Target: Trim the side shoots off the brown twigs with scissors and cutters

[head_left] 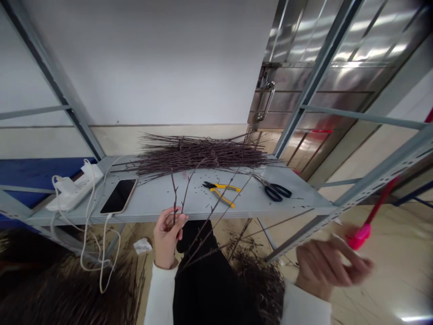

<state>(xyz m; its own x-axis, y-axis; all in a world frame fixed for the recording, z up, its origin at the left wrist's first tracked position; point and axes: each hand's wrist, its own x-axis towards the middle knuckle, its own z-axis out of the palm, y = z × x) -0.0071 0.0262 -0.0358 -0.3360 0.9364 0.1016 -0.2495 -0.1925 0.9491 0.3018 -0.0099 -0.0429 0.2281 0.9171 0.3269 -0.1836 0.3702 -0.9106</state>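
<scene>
My left hand (168,228) is closed around a thin brown twig (175,194) at the shelf's front edge, its upper part standing upright. Other long forked twigs (211,212) slant up from beside that wrist, across my dark-clad legs and in front of the shelf; whether they join the held twig is unclear. Out to the right, past the shelf, my right hand (329,262) is smeared by motion, its fingers bent. A pink-red object (360,237) shows right beside its fingers; I cannot tell whether the hand holds it. Yellow-handled cutting pliers (221,192) lie between the hands on the shelf.
A large bundle of twigs (203,155) lies along the back of the grey shelf (182,180). Black-handled scissors (275,189) rest at right. A phone (119,196) and a power strip (76,192) with white cables sit at left. Twig piles (260,284) cover the floor. Metal posts (314,76) frame the shelf.
</scene>
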